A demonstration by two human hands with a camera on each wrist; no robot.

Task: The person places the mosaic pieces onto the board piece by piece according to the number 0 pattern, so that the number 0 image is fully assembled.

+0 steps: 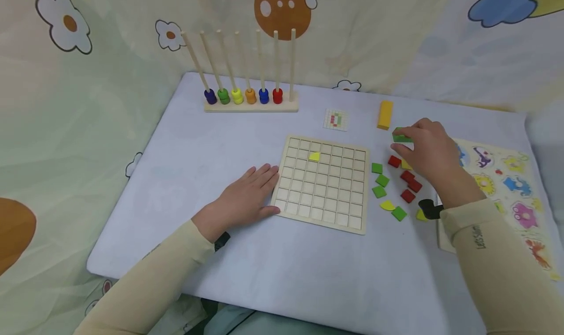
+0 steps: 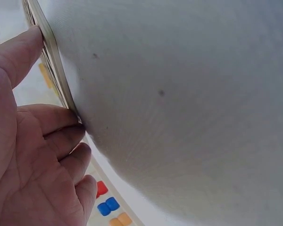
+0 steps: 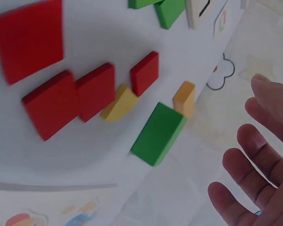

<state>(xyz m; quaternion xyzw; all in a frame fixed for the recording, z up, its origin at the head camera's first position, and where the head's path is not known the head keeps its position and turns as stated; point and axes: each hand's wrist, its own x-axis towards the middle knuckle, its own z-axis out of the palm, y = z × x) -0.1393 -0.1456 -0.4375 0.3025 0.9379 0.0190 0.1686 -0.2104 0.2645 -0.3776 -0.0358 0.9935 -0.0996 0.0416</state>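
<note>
Hovering beside the oblong green block [image 3: 158, 134], the right hand [image 1: 429, 151] has its thumb and fingers parted, apart from the block in the wrist view. The block lies on the white tabletop [image 1: 176, 178]. The left hand [image 1: 244, 198], fingers extended, touches the left edge of the square, pale wooden grid board [image 1: 326, 198], which bears one small yellow tile [image 1: 315, 156].

My head view looks down and forward; nearer, my left-wrist view shares its pale wooden grid board [image 1: 323, 188], right-wrist its green rectangular block [image 3: 159, 134].
</note>
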